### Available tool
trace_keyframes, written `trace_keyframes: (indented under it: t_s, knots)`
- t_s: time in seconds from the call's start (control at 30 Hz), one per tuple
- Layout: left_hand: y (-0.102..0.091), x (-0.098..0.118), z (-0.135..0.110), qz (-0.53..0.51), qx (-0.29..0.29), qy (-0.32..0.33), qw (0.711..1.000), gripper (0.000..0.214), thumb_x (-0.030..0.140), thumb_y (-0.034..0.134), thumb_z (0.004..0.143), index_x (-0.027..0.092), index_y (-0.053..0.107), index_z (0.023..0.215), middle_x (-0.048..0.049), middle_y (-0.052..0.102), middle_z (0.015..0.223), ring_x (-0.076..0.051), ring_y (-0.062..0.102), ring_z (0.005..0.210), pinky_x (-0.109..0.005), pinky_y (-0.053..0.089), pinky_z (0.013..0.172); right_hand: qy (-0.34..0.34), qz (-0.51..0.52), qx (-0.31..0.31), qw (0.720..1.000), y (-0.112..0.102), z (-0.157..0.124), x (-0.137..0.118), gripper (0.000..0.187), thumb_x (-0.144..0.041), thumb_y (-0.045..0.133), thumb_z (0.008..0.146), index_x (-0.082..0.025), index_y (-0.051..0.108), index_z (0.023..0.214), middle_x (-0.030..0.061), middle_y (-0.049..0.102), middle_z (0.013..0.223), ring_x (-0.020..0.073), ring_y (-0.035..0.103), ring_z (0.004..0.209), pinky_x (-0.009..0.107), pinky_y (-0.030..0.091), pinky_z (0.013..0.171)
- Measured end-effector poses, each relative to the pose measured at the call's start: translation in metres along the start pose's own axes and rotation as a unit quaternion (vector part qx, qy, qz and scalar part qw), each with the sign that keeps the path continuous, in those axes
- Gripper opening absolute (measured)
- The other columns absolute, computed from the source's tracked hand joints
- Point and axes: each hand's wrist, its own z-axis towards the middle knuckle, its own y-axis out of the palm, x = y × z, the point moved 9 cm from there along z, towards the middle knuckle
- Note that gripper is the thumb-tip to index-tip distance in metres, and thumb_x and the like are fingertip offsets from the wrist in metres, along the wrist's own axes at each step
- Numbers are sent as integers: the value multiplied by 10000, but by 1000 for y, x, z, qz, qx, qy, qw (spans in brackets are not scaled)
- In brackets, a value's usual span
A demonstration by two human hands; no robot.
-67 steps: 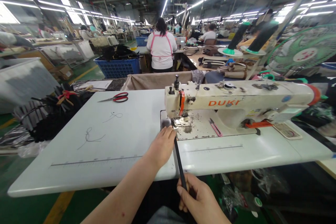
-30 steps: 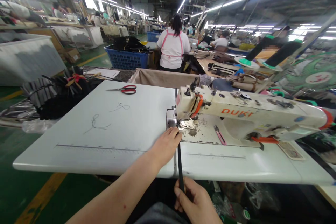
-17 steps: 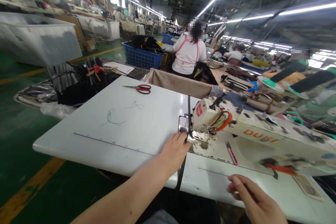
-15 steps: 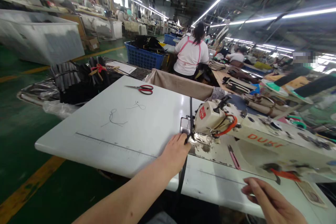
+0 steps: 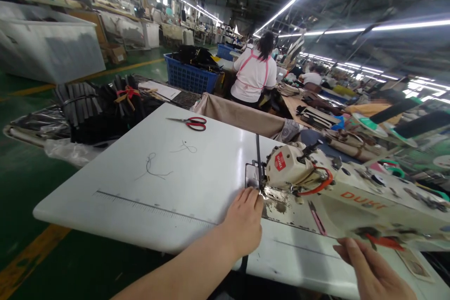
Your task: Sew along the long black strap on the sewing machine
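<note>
Hands first: L hand (image 5: 244, 218) lies flat, fingers extended, pressing the black strap (image 5: 258, 159) down just beside the needle of the sewing machine (image 5: 351, 192) — pressure only, no grasp. R hand (image 5: 372, 274) is loose and holds nothing, low at the near edge of the table (image 5: 140, 197); contact w/ it I cannot tell. Strap runs from behind the needle, under my L fingertips, then drops over the near edge.

Step, as I judge it: guiding the strap at the needle. Next move calls for a straight feed, fingertips clear of the needle, R hand supporting the hanging end.

Room: wide tabletop to the left — only thread scraps (image 5: 154, 168) and scissors (image 5: 191, 123), well apart. Machine body blocks the right.
</note>
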Motion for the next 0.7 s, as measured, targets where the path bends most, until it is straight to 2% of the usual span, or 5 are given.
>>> trace_keyframes:
  t_s: [0.1,0.2,0.5,0.57,0.7]
  knots:
    - [-3,-21,0,29,23,-100,994,582,125,599,833,95,515,1409,-204,536,1449,-365,500,1345,-534,426,1157,30,-4,-48,998,17,-4,-16,538,-710,555,684,-269,762,912,111,864,870,420,785,1025,467,629,826]
    - [-4,-38,-1,38,-5,-162,986,356,131,612,843,112,624,1199,-181,592,1296,-348,558,1194,-516,488,1047,-5,-12,-68,998,28,-5,-20,503,-688,596,694,-266,771,906,114,863,918,385,797,952,435,624,862]
    - [-2,-51,6,-85,-57,-186,977,125,89,567,918,173,618,996,-117,646,1105,-265,624,1090,-396,497,993,-85,2,-67,994,47,-23,2,449,-635,591,838,-258,801,964,91,861,1003,330,800,910,390,626,865]
    - [5,-61,4,-222,-62,-261,938,123,75,580,917,184,593,973,-83,658,1004,-231,668,964,-376,526,921,-91,10,-53,994,46,-30,5,441,-631,579,851,-258,794,947,92,862,991,329,798,896,396,626,855]
    - [22,-61,-8,-454,-98,-375,802,97,124,511,994,164,566,1063,-6,613,812,-150,668,664,-323,579,728,-83,4,-45,996,44,-39,8,445,-610,539,860,-242,780,926,116,859,987,342,795,901,429,619,863]
